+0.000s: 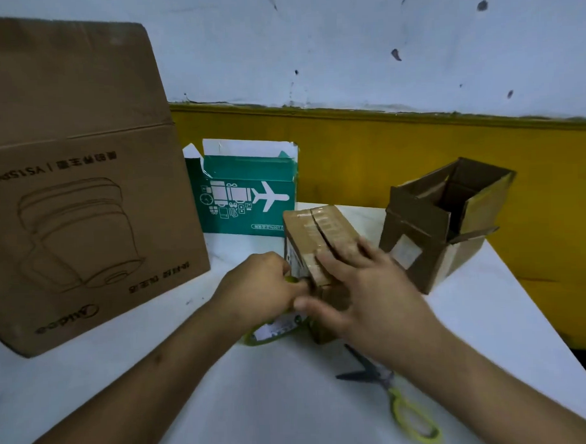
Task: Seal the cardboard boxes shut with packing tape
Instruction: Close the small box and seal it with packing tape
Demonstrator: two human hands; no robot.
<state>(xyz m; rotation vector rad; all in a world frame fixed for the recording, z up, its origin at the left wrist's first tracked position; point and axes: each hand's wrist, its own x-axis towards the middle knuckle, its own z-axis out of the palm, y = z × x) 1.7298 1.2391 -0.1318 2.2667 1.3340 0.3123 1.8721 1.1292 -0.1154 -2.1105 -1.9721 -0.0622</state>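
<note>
The small box (pixel 322 230), flaps closed, sits mid-tabletop (pixel 257 389) under the right hand's (pixel 370 285) flat, spread fingers. Beside it, the left hand's (pixel 260 289) fingers clamp the tape (pixel 275 328). A brown box (pixel 419 250) and a green box (pixel 248 203) stand open behind.

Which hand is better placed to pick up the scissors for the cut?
Right, probably. The scissors lie close beside the right arm, and the right hand only presses flat on the small box. The left hand grips the tape roll.
</note>
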